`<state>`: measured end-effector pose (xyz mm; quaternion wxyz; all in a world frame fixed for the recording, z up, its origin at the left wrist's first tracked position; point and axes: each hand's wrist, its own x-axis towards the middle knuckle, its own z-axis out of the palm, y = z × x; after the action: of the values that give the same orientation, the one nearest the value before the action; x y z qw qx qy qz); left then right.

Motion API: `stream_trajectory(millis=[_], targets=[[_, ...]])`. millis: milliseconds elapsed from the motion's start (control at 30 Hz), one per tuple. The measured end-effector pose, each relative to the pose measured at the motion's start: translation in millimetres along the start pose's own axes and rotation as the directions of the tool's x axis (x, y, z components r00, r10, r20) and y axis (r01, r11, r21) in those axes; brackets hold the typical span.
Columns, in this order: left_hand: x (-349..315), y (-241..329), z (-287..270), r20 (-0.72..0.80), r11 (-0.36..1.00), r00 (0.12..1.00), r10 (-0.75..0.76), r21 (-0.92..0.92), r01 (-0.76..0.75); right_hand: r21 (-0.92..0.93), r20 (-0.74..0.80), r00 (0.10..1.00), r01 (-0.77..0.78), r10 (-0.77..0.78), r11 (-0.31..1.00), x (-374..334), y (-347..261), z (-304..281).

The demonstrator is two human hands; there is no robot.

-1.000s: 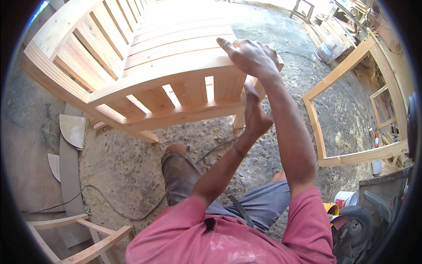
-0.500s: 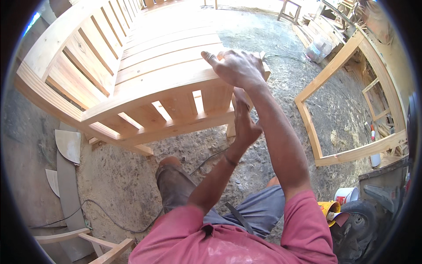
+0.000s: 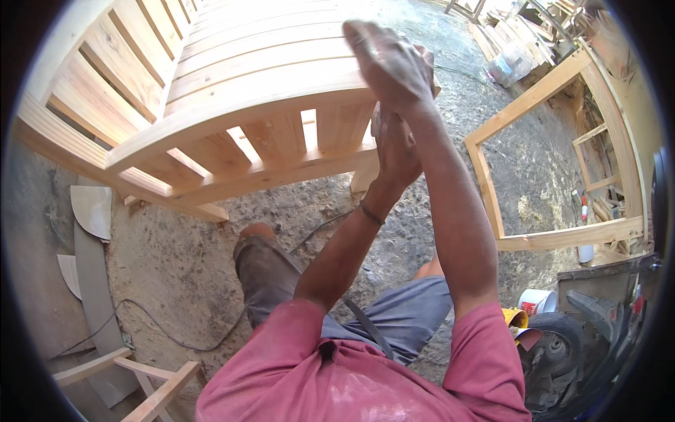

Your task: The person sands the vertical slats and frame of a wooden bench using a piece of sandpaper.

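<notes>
A pale slatted wooden bench fills the upper left, with its near armrest curving toward me. Over the right end of that armrest is my right hand, back up and thumb pointing out to the left. It is smeared by motion, and its other fingers are hidden beyond the wood. My left hand is just below, its fingers stretched upward along the bench's corner post, which it mostly covers. The right wrist crosses close over the left fingers. I see no tool in either hand.
A rectangular wooden frame leans at the right. Below it are a white bucket, a yellow container and a black wheel. Another wooden frame stands at lower left. A dark cable snakes across the rough floor.
Both hands have moved a little farther from me, and the right one is now blurred over the armrest's end. My view has shifted slightly, so the bench sits higher and farther left.
</notes>
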<state>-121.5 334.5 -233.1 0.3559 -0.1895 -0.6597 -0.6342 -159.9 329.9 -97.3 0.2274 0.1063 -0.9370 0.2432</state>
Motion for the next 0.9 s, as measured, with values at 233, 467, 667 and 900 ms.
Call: stream_trajectory(millis=[233, 467, 667, 900], targets=[[18, 11, -10, 0.089, 0.97, 0.97, -0.227, -0.062, 0.233, 0.66, 0.107, 0.993, -0.108, 0.05, 0.744, 13, 18, -5], [6, 20, -15, 0.131, 0.979, 0.971, -0.199, 0.072, 0.191, 0.585, 0.078, 0.992, -0.125, 0.098, 0.801, 16, 14, 2], [-14, 30, -9, -0.11, 0.981, 0.994, -0.008, 0.194, 0.029, 0.464, 0.039, 0.993, -0.115, 0.109, 0.878, 18, 26, 7], [2, 18, -7, -0.07, 0.996, 0.994, -0.089, -0.004, 0.089, 0.203, 0.022, 0.986, -0.165, 0.164, 0.965, 16, 14, 5]])
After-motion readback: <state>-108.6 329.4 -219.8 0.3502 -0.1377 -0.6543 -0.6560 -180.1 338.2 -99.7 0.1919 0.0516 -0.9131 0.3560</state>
